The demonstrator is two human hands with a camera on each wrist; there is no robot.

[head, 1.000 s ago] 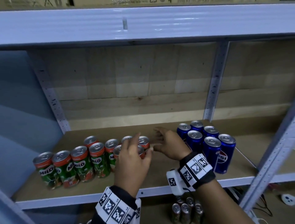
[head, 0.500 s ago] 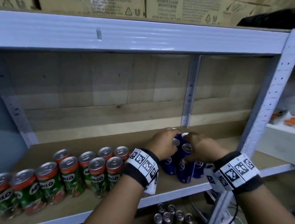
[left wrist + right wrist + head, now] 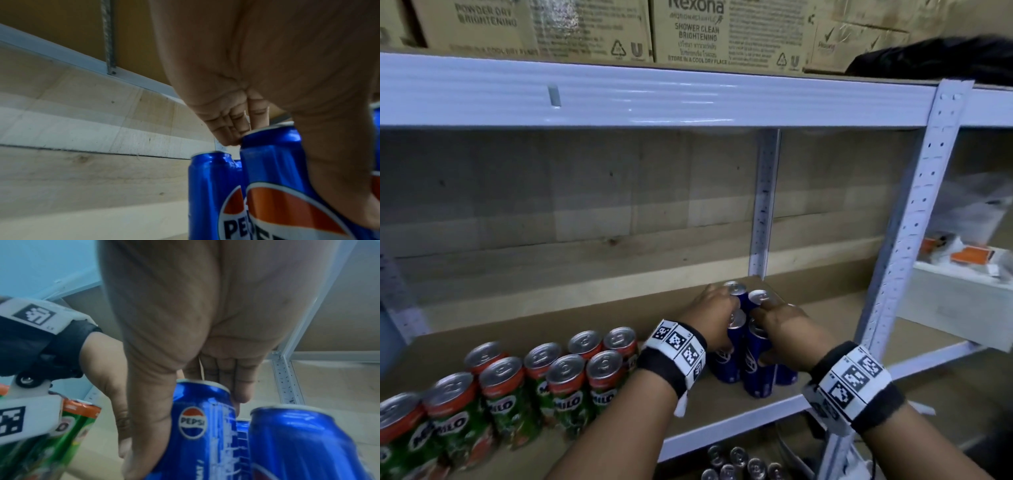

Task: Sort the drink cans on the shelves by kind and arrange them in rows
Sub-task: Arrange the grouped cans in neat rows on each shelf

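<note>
On the brown board shelf (image 3: 825, 308), right of centre, stands a tight cluster of tall slim blue Pepsi cans (image 3: 756, 373), all upright and touching one another; both hands are on it; left hand (image 3: 710, 317) curls over the left side of the cluster, thumb down one can's side and fingertips (image 3: 230, 139) over its far rim, gripping it; right hand (image 3: 787, 330) wraps another blue can, thumb on the near face and fingers behind the rim, gripping it too; short green-and-red Milo cans (image 3: 566, 383) sit in two rows just left of the left wrist, apart from the blue group.

Risks, as I judge them: the cans are tall and narrow, so squeezing or sliding the pack from the top could tip one and knock over its neighbours; in the right wrist view the held can already looks tilted against the next, though the lens may exaggerate that; the front blue cans stand near the white metal front lip (image 3: 739, 423) and a pull toward the body could send one off onto more cans on the lower shelf (image 3: 739, 462); the left wrist band sits close to the nearest Milo can and could nudge it.

Room: open board behind the cluster up to the plywood back wall (image 3: 619, 219); free board to the right up to the perforated white upright (image 3: 904, 240); rear upright (image 3: 765, 205) stands just behind the back cans; little room to the left.
</note>
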